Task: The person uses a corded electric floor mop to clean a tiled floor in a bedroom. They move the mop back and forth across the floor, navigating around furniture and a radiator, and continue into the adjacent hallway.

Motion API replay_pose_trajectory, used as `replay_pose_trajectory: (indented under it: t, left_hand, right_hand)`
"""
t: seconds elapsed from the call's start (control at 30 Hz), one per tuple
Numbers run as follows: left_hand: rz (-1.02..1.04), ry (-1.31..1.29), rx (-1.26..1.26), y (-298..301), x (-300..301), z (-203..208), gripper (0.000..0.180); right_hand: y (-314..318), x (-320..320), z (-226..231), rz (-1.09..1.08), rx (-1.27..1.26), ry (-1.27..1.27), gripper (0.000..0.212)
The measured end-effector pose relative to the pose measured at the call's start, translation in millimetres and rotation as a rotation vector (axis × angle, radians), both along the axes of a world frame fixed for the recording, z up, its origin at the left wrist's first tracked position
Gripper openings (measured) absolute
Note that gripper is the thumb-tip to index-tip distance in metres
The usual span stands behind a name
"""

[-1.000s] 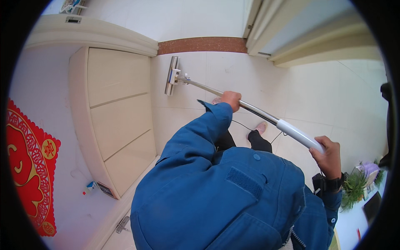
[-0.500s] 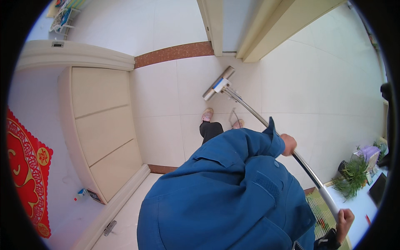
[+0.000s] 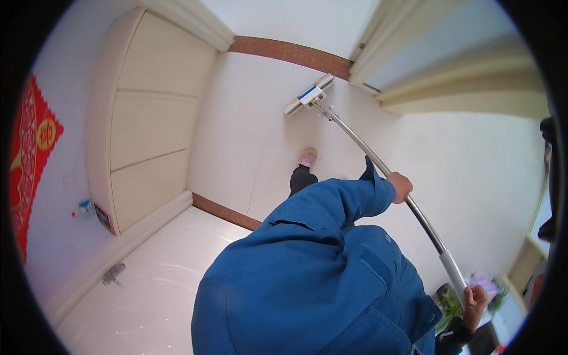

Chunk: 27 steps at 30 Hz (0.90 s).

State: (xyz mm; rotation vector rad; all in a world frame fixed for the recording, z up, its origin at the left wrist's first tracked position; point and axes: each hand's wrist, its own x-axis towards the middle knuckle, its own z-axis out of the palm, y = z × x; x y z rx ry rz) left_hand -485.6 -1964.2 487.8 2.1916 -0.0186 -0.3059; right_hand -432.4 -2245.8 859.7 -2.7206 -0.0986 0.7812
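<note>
A long-handled sponge mop [image 3: 362, 142] slants across the view, its metal pole ending in a grey grip. Its wide flat head [image 3: 309, 94], with a white and blue centre, lies on the pale tiles just before the brown threshold. My left hand [image 3: 400, 186], in a blue sleeve reaching across my body, is closed around the middle of the pole. Lower right, my right hand [image 3: 474, 304] is closed at the top of the grip. One pink shoe [image 3: 307, 157] shows on the floor behind the mop head; my other foot is hidden by my sleeve.
A cream three-panel cabinet [image 3: 155, 100] stands along the left wall, beside a red paper decoration [image 3: 31, 160]. Brown threshold strips [image 3: 290, 54] cross the floor ahead and behind. A cream door frame [image 3: 461, 80] rises at right. Potted plants [image 3: 449, 305] stand near my right hand.
The view has turned, so the cabinet and the threshold sit differently in it. The mop head is now closer to the far threshold. Both hands keep their hold on the mop.
</note>
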Motion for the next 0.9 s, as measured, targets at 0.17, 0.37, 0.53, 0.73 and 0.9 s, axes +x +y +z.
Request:
replay_pose_trajectory:
  t: [0.17, 0.37, 0.53, 0.73, 0.9]
  left_hand:
    - [0.251, 0.068, 0.158, 113, -50, -20, 0.013]
    - [0.566, 0.165, 0.252, 230, -178, -67, 0.011]
    - [0.721, 0.271, 0.316, 272, -255, -107, 0.01]
    - [0.767, 0.344, 0.323, 227, -268, -105, 0.01]
    - [0.676, 0.381, 0.292, 115, -185, -107, 0.008]
  right_hand:
    - [139, 9, -35, 0.432, -0.064, -0.096, 0.015]
    - [303, -46, -87, 0.7, 0.008, 0.041, 0.019]
    - [367, -67, -139, 0.924, 0.108, 0.111, 0.023]
    - [347, -58, -147, 1.007, 0.075, 0.189, 0.028]
    - [228, 6, -135, 0.896, 0.036, 0.103, 0.023]
